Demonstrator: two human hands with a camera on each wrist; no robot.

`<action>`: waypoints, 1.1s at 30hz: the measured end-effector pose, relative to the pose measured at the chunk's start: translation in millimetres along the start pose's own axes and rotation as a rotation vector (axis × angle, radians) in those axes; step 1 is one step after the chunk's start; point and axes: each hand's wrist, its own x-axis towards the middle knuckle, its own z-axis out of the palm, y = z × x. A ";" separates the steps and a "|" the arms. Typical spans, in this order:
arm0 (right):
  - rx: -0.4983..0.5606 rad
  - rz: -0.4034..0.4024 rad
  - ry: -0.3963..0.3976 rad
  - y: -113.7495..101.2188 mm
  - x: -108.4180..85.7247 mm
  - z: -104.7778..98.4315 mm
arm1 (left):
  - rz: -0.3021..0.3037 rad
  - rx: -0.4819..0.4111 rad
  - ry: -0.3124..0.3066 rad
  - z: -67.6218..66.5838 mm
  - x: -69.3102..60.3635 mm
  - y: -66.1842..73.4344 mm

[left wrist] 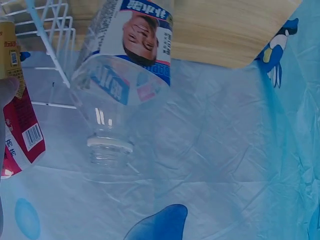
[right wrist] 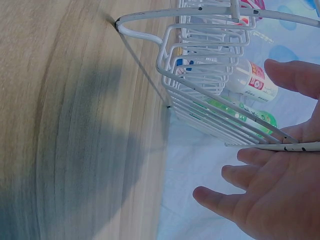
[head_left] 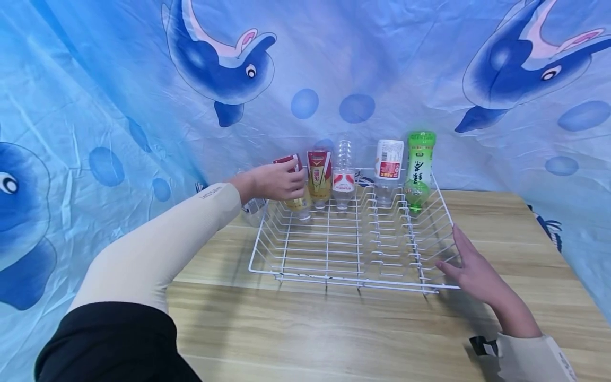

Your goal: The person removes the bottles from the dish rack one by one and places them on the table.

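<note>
My left hand point(head_left: 281, 180) grips a red-and-yellow bottle point(head_left: 299, 204) at the rack's back left corner, its narrow neck down. The left wrist view shows only a fingertip on that bottle point(left wrist: 27, 132). The white wire dish rack point(head_left: 327, 278) sits on the table. My right hand point(head_left: 477, 270) rests at the rack's right rim, thumb on the inner side and fingers spread outside. In the right wrist view, the rim crosses the right hand point(right wrist: 272, 195) between the fingers. A clear bottle point(left wrist: 115, 95) with a face on its label stands left of the rack.
Along the rack's back row, neck down, stand another red-and-yellow bottle point(head_left: 320, 175), a clear bottle point(head_left: 343, 183), a white-labelled bottle point(head_left: 389, 164) and a green bottle point(head_left: 419, 175). A blue dolphin-print curtain point(head_left: 363, 48) hangs behind the wooden table point(head_left: 305, 329).
</note>
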 end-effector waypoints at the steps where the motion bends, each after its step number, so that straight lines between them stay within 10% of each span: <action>1: -0.001 0.001 -0.001 -0.1 0.1 0.0 | -0.003 -0.004 0.009 -0.7 0.6 0.4; 11: 0.003 -0.007 0.004 0.8 1.4 -0.4 | -0.065 -0.026 0.085 -6.5 4.9 2.1; 33: -0.002 0.018 -0.007 0.2 0.1 -0.4 | -0.419 -0.305 0.397 -11.6 13.9 24.5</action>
